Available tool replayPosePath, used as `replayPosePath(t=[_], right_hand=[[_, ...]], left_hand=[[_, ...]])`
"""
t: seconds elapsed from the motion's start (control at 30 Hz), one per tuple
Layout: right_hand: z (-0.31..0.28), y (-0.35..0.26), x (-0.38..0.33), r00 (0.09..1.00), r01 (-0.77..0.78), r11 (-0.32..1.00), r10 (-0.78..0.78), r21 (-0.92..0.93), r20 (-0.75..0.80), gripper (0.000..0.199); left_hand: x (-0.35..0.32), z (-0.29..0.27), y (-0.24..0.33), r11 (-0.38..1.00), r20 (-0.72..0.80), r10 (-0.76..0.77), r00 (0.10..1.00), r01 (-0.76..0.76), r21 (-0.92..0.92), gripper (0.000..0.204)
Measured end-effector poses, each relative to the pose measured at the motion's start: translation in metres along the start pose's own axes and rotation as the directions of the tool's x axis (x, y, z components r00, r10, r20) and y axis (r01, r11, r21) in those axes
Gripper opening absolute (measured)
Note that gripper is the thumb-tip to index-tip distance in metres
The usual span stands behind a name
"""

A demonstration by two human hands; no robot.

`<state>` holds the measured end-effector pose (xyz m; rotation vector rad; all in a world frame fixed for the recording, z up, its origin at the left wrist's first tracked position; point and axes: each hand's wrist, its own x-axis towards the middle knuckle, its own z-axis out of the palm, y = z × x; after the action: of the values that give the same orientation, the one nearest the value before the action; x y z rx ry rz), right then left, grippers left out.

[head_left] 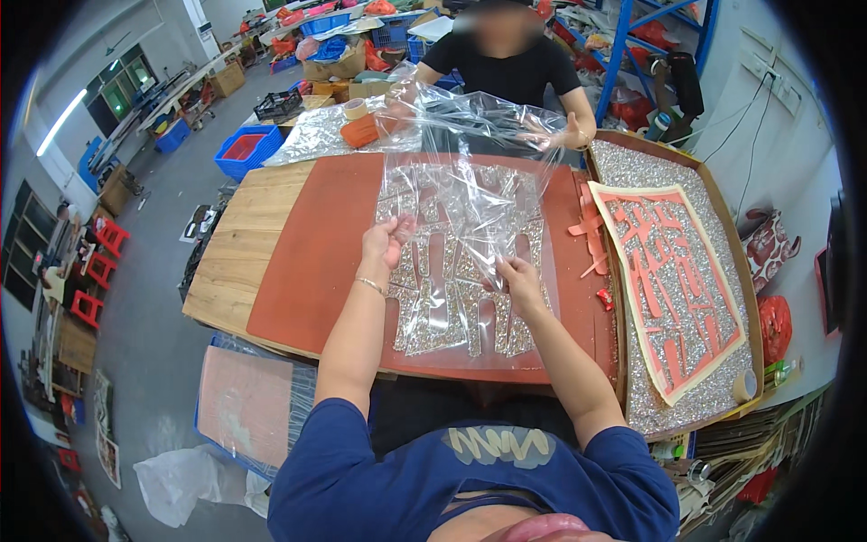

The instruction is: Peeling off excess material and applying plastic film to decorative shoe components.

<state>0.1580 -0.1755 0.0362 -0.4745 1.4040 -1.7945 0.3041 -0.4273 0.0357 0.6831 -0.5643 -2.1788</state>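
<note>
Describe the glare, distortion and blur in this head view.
Head view: glare streaks the clear plastic film that the left hand and right hand hold; fisheye bends the wooden table edges; dark vignette at the corners; the co-worker's face is blurred.

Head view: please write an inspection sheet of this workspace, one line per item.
Surface: wooden table covered by a red-brown mat.
Job's things: clear plastic film sheet held over glittery silver cut-out shapes.
Clutter: flat tray of silver glitter with a red and cream cut-out panel; tape roll; red scraps.
Grippers: left hand and right hand each pinch the film edge; another person's hand holds the far side.
Cables: black wall cables.
Surroundings: blue crates, blue shelving, red stools.
</note>
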Motion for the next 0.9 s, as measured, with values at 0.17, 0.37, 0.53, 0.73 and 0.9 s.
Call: replayPosePath(t=[0.17,0.37,0.53,0.73,0.9], right_hand=[[-0.023,0.013,-0.032,0.998,-0.030,0.989,0.038,0.147,-0.053,0.016],[-0.045,0.025,-0.080,0.997,-0.051,0.998,0.054,0.038,-0.059,0.017],[-0.044,0.036,-0.109,0.993,-0.114,0.992,0.114,0.048,0.006,0.018],[-0.057,0.040,-0.131,0.986,-0.166,0.986,0.167,0.029,-0.011,0.021],[-0.073,0.006,-0.132,0.989,-0.129,0.989,0.124,-0.070,-0.076,0.023]], left_hand=[[-0.056,-0.013,-0.010,0.938,-0.036,-0.031,0.999,0.042,0.344,0.015],[-0.110,-0.034,-0.014,0.834,-0.014,-0.208,0.978,0.185,0.520,0.011],[-0.157,-0.050,0.004,0.849,0.027,-0.199,0.980,0.158,0.504,0.014],[-0.205,-0.046,0.019,0.845,0.060,-0.262,0.963,0.199,0.496,0.017],[-0.215,-0.057,0.041,0.859,0.103,-0.238,0.966,0.159,0.487,0.027]])
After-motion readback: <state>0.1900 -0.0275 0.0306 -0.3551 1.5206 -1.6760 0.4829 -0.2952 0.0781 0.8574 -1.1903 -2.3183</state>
